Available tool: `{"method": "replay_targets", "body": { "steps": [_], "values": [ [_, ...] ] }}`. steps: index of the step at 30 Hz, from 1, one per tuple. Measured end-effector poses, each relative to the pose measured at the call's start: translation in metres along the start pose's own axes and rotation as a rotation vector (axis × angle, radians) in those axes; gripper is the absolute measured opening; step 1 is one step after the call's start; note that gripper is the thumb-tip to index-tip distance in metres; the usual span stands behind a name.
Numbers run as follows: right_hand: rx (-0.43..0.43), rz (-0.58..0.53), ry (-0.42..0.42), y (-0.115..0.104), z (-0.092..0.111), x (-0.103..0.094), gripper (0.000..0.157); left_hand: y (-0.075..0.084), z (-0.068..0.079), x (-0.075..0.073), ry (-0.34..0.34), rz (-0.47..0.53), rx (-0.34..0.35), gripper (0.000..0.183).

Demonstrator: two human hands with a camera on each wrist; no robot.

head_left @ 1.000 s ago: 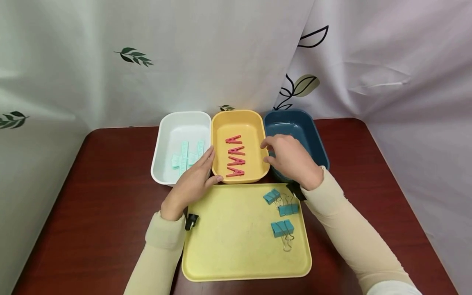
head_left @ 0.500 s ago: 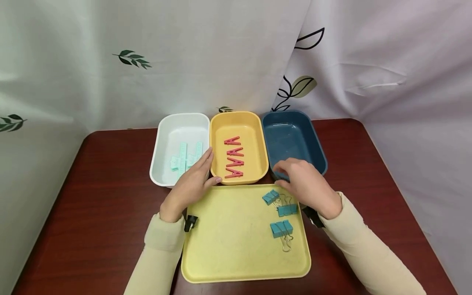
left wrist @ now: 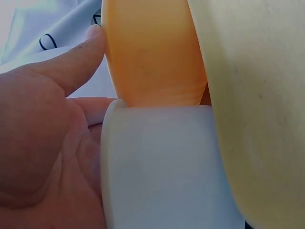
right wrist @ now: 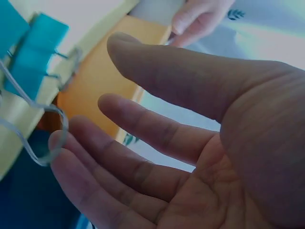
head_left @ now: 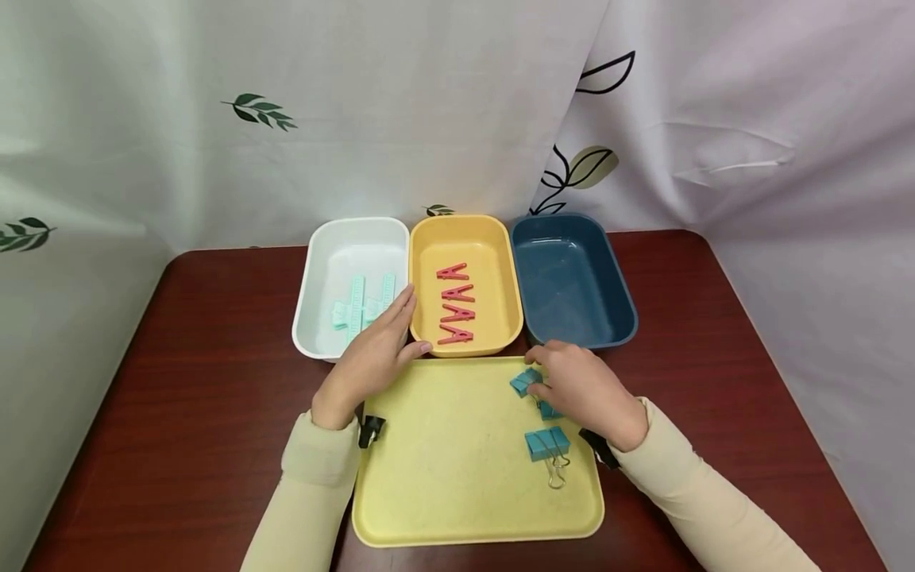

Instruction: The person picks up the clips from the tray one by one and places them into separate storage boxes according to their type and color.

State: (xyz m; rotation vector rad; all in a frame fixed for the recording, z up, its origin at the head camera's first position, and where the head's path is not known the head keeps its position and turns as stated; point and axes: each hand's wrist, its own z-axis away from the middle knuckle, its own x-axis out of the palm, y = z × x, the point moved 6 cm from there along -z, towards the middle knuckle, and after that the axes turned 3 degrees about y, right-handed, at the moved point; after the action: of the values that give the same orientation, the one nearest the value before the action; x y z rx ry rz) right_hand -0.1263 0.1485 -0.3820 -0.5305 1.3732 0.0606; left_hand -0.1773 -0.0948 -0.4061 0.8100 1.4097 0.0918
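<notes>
In the head view my right hand (head_left: pixel 588 391) hovers over the far right corner of the yellow tray (head_left: pixel 450 477), close to a teal binder clip (head_left: pixel 525 381). A second teal binder clip (head_left: pixel 549 411) is partly hidden under that hand. Nearer to me lies another teal binder clip (head_left: pixel 547 443) with wire handles. The right wrist view shows the thumb and fingers (right wrist: pixel 157 129) spread apart with nothing between them, near a clip's wire loop. My left hand (head_left: pixel 373 364) rests with straight fingers where the white bin (head_left: pixel 303 318) and the yellow bin (head_left: pixel 493 345) meet.
Several red clothespins (head_left: pixel 457 312) lie in a column inside the yellow bin. Mint-green ruler-like clips (head_left: pixel 355 310) lie in the white bin. To the right stands a dark blue bin (head_left: pixel 572 278). A printed curtain (head_left: pixel 400 111) hangs behind the brown table (head_left: pixel 186 397).
My right hand has moved from between the yellow and blue bins toward me, down to the binder clips on the tray. The left hand stays in place.
</notes>
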Motion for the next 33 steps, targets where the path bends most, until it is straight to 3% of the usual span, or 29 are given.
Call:
{"method": "replay_targets", "body": {
  "steps": [10, 17, 25, 33],
  "values": [
    [-0.022, 0.042, -0.005, 0.001, 0.004, 0.028, 0.041, 0.004, -0.001, 0.001, -0.006, -0.025, -0.027, 0.080],
    [-0.054, 0.047, 0.044, 0.001, 0.003, 0.036, 0.039, 0.024, -0.016, -0.003, 0.041, -0.192, -0.020, 0.078],
    [-0.089, 0.062, 0.107, 0.002, 0.000, 0.036, 0.042, 0.063, -0.053, 0.005, -0.077, -0.246, 0.084, 0.078],
    [-0.137, 0.122, 0.141, -0.002, 0.001, 0.041, 0.040, 0.091, -0.080, 0.031, -0.191, -0.303, 0.168, 0.081]
  ]
}}
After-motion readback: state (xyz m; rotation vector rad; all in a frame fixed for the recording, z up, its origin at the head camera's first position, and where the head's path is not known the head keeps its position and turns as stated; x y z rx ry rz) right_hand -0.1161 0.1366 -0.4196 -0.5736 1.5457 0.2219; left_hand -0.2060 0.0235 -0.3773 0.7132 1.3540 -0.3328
